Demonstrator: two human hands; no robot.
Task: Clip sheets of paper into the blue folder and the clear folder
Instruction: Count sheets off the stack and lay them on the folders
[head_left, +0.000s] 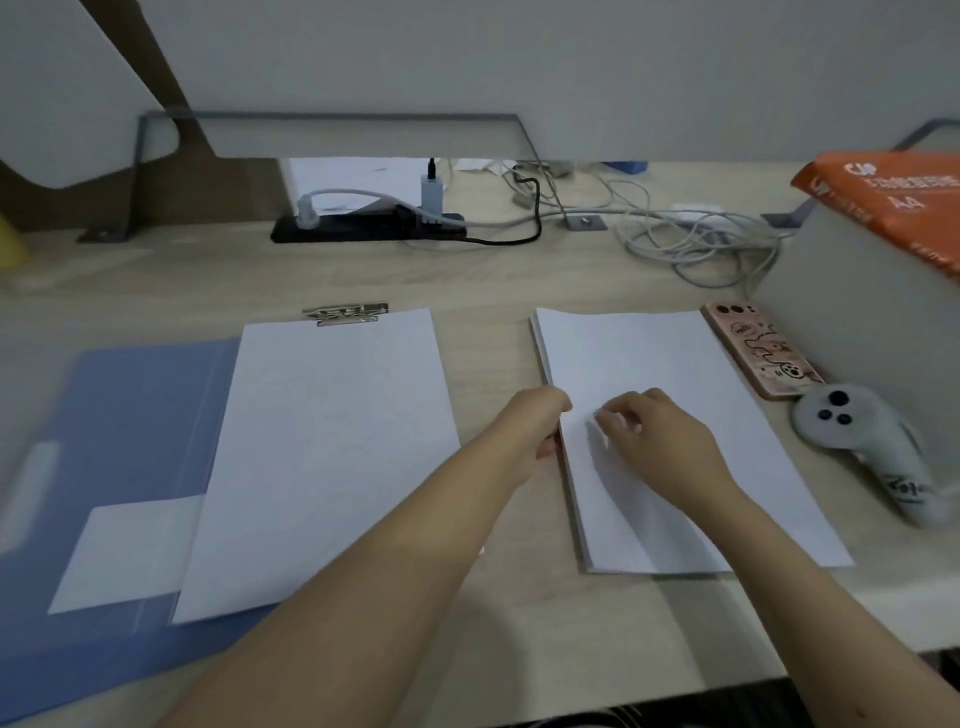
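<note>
— What can't you make out from your end?

— The open blue plastic folder (130, 415) runs off the left and bottom edges, blurred there. Of the clear folder I only see the metal clip (345, 313) poking out above the white sheet (322, 457) lying on it; the board itself is hidden. A second, smaller white sheet (130, 551) sits on the blue one, partly under the first.

— And my hands?

— My left hand (535, 426) is curled at the left edge of the loose stack of white paper (670, 426), fingers tucked at that edge; I cannot tell whether they pinch a sheet. My right hand (654, 431) rests on top, fingers bent and close together, tips touching the top sheet near that same edge.

— How does the stack lie?

— Right of centre on the pale wooden desk (493, 312), long axis running away from me, far end tilted slightly left. The pink cartooned phone (763, 353) and grey handheld controller (862, 441) sit just beside its right edge.
</note>
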